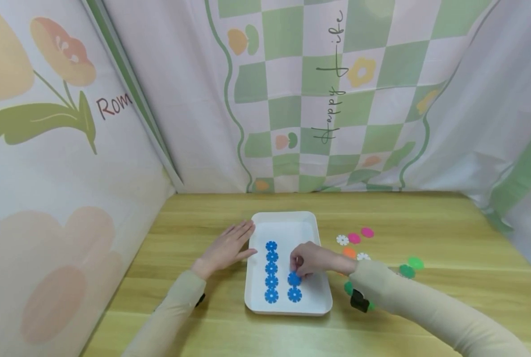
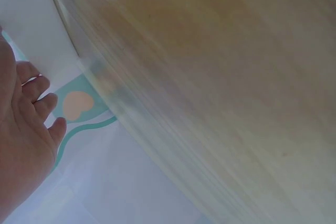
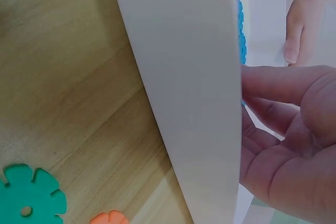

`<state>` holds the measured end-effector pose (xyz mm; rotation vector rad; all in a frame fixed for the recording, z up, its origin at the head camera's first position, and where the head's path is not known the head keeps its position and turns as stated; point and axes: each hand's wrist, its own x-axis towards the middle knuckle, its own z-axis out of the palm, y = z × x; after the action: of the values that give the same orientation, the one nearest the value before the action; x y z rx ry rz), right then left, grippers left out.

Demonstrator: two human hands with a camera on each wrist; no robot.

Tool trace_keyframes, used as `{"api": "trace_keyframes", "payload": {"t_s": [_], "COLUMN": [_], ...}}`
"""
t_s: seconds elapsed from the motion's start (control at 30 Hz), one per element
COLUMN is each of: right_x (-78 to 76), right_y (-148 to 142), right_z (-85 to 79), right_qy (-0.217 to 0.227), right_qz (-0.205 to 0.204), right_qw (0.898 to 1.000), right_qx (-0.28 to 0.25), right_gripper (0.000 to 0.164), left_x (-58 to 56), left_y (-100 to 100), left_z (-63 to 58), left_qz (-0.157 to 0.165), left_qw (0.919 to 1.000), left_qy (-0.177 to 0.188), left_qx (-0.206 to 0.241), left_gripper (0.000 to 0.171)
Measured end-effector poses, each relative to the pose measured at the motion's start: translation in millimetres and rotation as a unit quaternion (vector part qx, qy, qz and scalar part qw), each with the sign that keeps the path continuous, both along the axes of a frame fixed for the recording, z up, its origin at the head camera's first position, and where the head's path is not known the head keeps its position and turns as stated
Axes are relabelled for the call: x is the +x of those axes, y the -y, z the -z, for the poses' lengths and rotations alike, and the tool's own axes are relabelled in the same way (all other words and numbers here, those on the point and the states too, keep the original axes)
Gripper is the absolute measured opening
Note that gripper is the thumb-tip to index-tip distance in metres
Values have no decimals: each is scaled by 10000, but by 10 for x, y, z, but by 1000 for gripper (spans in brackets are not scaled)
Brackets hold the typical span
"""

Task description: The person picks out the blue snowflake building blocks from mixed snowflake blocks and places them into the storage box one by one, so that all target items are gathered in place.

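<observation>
A white tray (image 1: 288, 225) lies on the table, with a column of several blue notched snowflake discs (image 1: 272, 268) in its left half. In its right half my right hand (image 1: 312, 259) pinches another blue snowflake disc (image 1: 294, 279) by its upper edge, just behind a single blue disc (image 1: 294, 295). The tray's side wall (image 3: 181, 87) hides those fingertips in the right wrist view. My left hand (image 1: 231, 248) rests against the tray's left rim, fingers straight and holding nothing. The left wrist view shows this hand (image 2: 26, 124) at its left edge.
Right of the tray, loose discs lie scattered: pink (image 1: 367, 232), white (image 1: 342, 240), orange (image 1: 349, 253) and green (image 1: 407, 271). Some are partly covered by the right forearm. Printed curtains (image 1: 283, 74) stand behind the wooden table (image 1: 203, 208) and along its left side.
</observation>
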<state>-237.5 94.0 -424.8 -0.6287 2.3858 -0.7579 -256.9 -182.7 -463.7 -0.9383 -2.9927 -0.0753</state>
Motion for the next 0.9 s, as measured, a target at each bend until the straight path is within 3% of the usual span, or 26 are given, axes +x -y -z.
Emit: {"api": "trace_keyframes", "payload": {"t_s": [0.3,0.57,0.9], "right_x": [7,-20,-82], "right_y": [-2,-51,-403], "right_z": [-25,-72,-340], "right_qy": [-47,-411,-801], "right_qz": [-90,-176,-196], "right_qw": [9999,9990,9963], "right_qx": [-33,8,-244], "right_gripper": [8,7,6], "left_x": [2,-5,-25], "left_y": [-11,-11,-4], "left_z": [-10,0,24], "left_qz": [12,26,-4], "left_qw": [10000,10000,10000], "left_qy": [-56,-79,-59], "left_qx": [18,54,19], "left_gripper": [75,74,76]}}
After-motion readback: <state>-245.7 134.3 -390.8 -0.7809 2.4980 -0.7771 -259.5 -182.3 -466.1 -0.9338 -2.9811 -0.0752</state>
